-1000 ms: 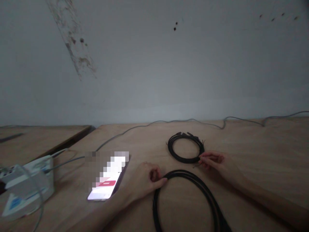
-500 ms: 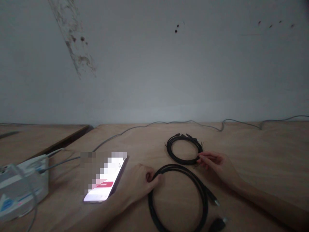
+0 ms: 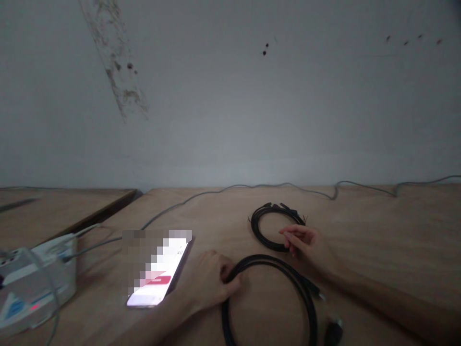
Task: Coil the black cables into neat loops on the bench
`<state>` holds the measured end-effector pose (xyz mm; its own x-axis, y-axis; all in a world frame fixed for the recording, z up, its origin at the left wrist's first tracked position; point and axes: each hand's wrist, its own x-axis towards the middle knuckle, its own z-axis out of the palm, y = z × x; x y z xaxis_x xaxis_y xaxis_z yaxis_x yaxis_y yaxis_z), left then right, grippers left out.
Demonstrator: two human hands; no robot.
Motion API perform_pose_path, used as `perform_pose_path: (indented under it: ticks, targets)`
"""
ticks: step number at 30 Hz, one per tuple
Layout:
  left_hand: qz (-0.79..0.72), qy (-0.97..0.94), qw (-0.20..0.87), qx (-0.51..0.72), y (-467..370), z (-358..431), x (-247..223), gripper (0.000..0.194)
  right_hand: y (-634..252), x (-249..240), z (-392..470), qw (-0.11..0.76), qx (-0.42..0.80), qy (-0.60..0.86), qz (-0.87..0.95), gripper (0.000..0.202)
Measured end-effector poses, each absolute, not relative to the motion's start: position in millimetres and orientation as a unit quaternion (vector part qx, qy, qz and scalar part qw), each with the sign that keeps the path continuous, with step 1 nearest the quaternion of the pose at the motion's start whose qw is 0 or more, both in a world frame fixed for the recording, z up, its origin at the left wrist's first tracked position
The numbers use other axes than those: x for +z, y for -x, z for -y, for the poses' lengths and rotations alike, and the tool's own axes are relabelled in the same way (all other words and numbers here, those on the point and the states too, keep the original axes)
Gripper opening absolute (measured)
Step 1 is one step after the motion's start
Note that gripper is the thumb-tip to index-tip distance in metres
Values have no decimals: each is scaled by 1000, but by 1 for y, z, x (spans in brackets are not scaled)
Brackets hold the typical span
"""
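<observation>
A large loop of thick black cable lies on the table close to me. At its left side my left hand is closed, thumb and curled fingers around the cable. Two plug ends show on the right: one with a metal tip and a blurred black plug. Farther back rests a smaller black cable coil, with thin tie ends sticking out at its sides. Over its right front part is my right hand, fingertips pinched together; whatever may be between them is too small to make out.
A lit phone, partly pixelated, lies left of my left hand. At far left stands a white power strip with plugged-in leads. A thin grey cord runs along the wall. A gap separates two table sections.
My right hand has moved left, from the small coil's right edge to over its front part. My left hand stays at the large loop. The whole view has shifted slightly.
</observation>
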<state>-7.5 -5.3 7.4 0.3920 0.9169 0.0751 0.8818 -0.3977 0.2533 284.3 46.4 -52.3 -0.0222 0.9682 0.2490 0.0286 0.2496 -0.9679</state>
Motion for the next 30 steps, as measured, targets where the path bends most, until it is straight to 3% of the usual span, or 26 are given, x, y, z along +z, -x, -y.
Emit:
perform_pose_path:
  ticks: [9, 19, 30]
  targets:
    - [-526, -838, 108, 90, 5, 2, 15, 25, -286, -49, -44, 499, 395, 482, 602, 48]
    - [-503, -855, 90, 95, 9, 2, 9, 35, -281, -30, -31, 488, 384, 469, 628, 36]
    - [-460, -881, 106, 43, 3, 4, 19, 23, -281, -39, -35, 469, 389, 467, 641, 32]
